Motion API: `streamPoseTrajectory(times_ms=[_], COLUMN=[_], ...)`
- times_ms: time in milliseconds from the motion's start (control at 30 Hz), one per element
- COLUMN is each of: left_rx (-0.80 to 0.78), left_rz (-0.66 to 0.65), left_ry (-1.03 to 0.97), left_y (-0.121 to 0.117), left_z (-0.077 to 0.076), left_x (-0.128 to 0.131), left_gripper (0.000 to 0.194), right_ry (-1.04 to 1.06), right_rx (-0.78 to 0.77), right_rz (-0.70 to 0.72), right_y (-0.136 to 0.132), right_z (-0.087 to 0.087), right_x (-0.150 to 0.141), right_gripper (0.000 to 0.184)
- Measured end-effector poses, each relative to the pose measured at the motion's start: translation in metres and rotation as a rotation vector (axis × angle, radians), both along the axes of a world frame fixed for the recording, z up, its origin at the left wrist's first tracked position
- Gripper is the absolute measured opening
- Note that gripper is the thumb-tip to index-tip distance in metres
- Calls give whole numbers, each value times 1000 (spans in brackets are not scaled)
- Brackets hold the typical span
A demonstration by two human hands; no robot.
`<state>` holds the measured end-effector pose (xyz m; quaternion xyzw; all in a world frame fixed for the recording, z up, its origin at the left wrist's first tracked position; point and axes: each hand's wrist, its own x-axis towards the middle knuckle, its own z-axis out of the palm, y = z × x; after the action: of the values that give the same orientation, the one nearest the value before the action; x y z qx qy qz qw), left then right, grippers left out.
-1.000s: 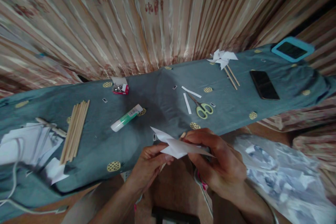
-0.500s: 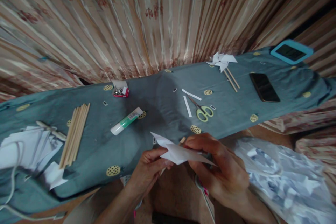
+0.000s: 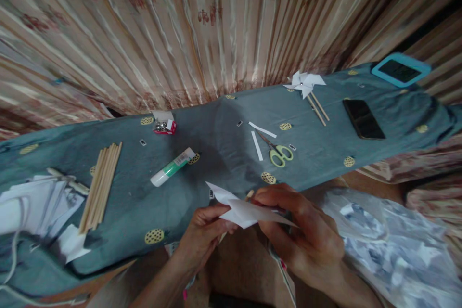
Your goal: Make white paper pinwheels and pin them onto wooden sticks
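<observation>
A white folded paper pinwheel [image 3: 245, 211] is held between my two hands, just past the table's near edge. My left hand [image 3: 207, 233] is closed, with its thumb and fingers pinching the left side of the paper. On the other side, my right hand [image 3: 301, 233] curls its fingers round the right side, and one paper point sticks out past its thumb. The tip of a wooden stick [image 3: 250, 195] shows behind the paper by my right fingers; the rest is mostly hidden. Beyond my hands lie green-handled scissors [image 3: 280, 155] and white paper strips [image 3: 257, 146].
On the green cloth-covered table [image 3: 216, 149] are a glue tube [image 3: 173, 167], a red box of metal pins [image 3: 165, 126], wooden sticks [image 3: 101, 185], paper sheets [image 3: 36, 202], pinwheels on sticks [image 3: 306, 84], a phone [image 3: 363, 119] and a blue-framed device [image 3: 401, 69]. A plastic bag [image 3: 393, 245] lies at right.
</observation>
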<state>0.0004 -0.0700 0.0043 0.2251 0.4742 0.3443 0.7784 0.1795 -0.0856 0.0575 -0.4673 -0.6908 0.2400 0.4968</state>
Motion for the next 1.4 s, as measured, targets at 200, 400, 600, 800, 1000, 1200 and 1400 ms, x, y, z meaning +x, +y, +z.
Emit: streamPoseTrajectory(times_ms=[200,400,600,800,1000,1200,1400], left_rx=[18,-4,14,-33,-134,-171,-194], left_rz=[-13,-6,-24,4,93,150,198], left_ry=[15,-17,5,51,113,104,74], left_y=[1,1,2,0,-5,-15,-28], left_z=[-1,1,4,-1,-8,-11,-10], left_x=[-1,0,0,4,4,-3,-11], left_gripper=[18,18,20,31,44,49,50], right_ry=[18,55,325,744,817,812,795], right_rx=[8,-13,-308,-615,-805,-881,-897], right_rz=[6,13,-111,2,12,71,149], right_y=[0,-1,5,31,44,47,49], right_z=[-1,-1,-5,-16,-42,-58,-64], right_x=[0,-2,-6,-7,-7,-15,-24], right_gripper=[44,39,18,21,34,36,33])
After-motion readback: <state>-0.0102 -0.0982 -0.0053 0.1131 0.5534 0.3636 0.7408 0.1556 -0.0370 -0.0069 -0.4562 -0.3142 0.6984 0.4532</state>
